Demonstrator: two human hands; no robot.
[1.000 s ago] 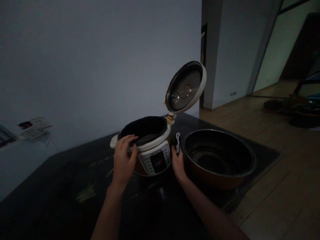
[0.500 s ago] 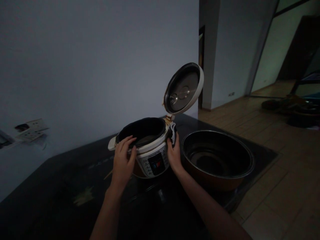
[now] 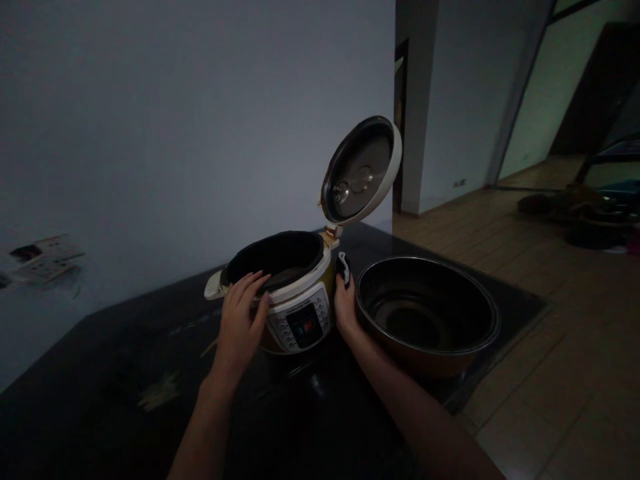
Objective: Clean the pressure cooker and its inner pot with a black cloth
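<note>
An electric pressure cooker (image 3: 295,290), white with a lit display on its front panel, stands on the dark countertop. Its round lid (image 3: 361,172) is hinged open, tilted up at the right, and the dark inside of the pot shows. My left hand (image 3: 240,320) grips the cooker's front-left rim, fingers over the opening and thumb on the outer side. Beside the cooker's right wall, my right hand (image 3: 346,303) is closed around a black-and-white folded cloth (image 3: 343,267); its exact shape is hard to make out in the dim light.
Close to my right forearm sits a wide brown pan (image 3: 430,320) with a dark inside. The countertop (image 3: 320,427) meets a pale wall (image 3: 200,133) behind the cooker. A wall socket (image 3: 47,260) is at the left. Tiled floor (image 3: 555,373) lies beyond the right edge.
My right hand and the cloth have come slightly away from the cooker's side, leaving a gap. My left hand keeps its place on the rim. The whole view has shifted a little.
</note>
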